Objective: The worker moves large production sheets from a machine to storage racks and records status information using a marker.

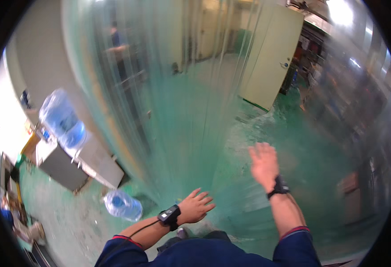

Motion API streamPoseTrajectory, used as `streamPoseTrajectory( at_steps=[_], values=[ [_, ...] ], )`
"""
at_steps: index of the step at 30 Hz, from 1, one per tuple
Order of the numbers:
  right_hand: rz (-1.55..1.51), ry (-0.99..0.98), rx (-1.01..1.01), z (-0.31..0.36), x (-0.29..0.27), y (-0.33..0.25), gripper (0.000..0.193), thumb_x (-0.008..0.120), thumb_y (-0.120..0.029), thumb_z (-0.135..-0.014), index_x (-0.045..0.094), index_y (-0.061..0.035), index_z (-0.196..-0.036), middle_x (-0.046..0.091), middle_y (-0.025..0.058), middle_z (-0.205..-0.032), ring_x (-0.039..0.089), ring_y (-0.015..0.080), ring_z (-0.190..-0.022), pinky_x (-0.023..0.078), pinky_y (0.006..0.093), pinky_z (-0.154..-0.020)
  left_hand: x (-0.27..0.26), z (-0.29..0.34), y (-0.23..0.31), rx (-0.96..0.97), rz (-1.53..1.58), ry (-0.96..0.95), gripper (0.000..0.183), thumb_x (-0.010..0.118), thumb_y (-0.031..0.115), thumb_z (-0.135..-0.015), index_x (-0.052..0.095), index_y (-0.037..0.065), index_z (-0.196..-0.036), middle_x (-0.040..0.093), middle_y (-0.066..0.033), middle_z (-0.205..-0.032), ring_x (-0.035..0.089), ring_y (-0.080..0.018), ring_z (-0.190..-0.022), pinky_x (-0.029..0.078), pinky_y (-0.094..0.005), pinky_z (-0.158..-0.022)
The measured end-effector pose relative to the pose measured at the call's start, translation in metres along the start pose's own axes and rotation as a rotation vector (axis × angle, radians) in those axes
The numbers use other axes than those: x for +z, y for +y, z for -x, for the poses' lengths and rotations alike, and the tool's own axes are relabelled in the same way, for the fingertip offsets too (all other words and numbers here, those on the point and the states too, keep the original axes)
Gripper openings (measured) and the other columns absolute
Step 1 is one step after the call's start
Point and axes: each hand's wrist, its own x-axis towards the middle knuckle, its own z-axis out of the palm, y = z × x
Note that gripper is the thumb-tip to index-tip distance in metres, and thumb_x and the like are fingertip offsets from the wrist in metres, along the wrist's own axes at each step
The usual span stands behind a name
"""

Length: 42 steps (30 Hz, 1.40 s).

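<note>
A see-through plastic strip curtain (pixel 182 115) hangs in front of me, its strips bunched and streaked across the middle. My right hand (pixel 264 165) is held out ahead with its fingers extended, close to the curtain's right-hand part. Whether it touches the plastic I cannot tell. Lower and nearer my body, my left hand (pixel 195 206) has its fingers spread, beside the curtain's lower part. Nothing shows in either hand. Each wrist wears a black strapped device, and a thin cable runs from the left one.
A big blue water bottle (pixel 63 121) stands on a water dispenser (pixel 99 167) at the left; another bottle (pixel 123 205) is on the green floor (pixel 66 207). Beyond the curtain are a pale door (pixel 271 55) standing ajar and a blurred person (pixel 118 44). Cluttered equipment fills the right.
</note>
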Motion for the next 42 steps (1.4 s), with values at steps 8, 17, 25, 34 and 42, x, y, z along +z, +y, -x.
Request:
streamPoseTrajectory(
  at_steps=[8,17,25,34,42],
  values=[
    [0.167,-0.350,0.833,0.100,0.107,0.269,0.044,0.063,-0.012,-0.077,0.061,-0.0011,-0.120,0.063,0.0203,-0.113,0.055,0.0380,-0.112,0.043,0.0510,-0.098,-0.057,-0.208,-0.289,-0.321,-0.123,0.391,0.051,0.064,0.022,-0.084,0.058,0.015,-0.134,0.048,-0.0102,-0.148,0.037,-0.0356,-0.142,0.030,-0.0536,-0.116],
    [-0.683,-0.960,0.534,-0.186,0.437,0.258,0.055,0.063,-0.033,-0.080,0.063,-0.0028,-0.127,0.065,0.0240,-0.124,0.060,0.0388,-0.118,0.049,0.0444,-0.100,-0.112,-0.217,-0.529,-0.926,-0.388,0.507,0.050,0.072,0.018,-0.077,0.062,0.010,-0.125,0.051,-0.0143,-0.139,0.036,-0.0409,-0.139,0.025,-0.0578,-0.116],
    [-0.862,-0.661,0.032,-0.552,0.612,0.214,0.040,0.063,-0.029,-0.088,0.064,-0.0050,-0.121,0.067,0.0210,-0.115,0.063,0.0388,-0.107,0.051,0.0457,-0.094,0.026,-0.284,-0.690,-1.222,-0.187,0.383,0.053,0.071,0.023,-0.075,0.059,0.009,-0.125,0.053,-0.0147,-0.135,0.040,-0.0402,-0.134,0.029,-0.0603,-0.111],
    [-0.615,-1.231,0.362,-0.594,0.798,0.331,0.048,0.066,-0.039,-0.084,0.068,-0.0026,-0.115,0.071,0.0219,-0.103,0.067,0.0380,-0.102,0.053,0.0439,-0.088,0.053,-0.427,-0.911,-1.031,0.436,0.141,0.052,0.066,0.034,-0.086,0.058,0.009,-0.131,0.056,-0.0139,-0.135,0.047,-0.0355,-0.132,0.037,-0.0510,-0.110],
    [-0.217,-1.488,-0.067,-0.783,1.053,0.464,0.049,0.065,-0.040,-0.085,0.068,-0.0041,-0.119,0.065,0.0241,-0.122,0.060,0.0357,-0.120,0.049,0.0420,-0.098,0.114,-0.431,-1.071,-1.544,0.584,0.038,0.053,0.062,0.041,-0.087,0.060,0.013,-0.132,0.059,-0.0156,-0.132,0.055,-0.0348,-0.125,0.045,-0.0452,-0.105]
  ],
)
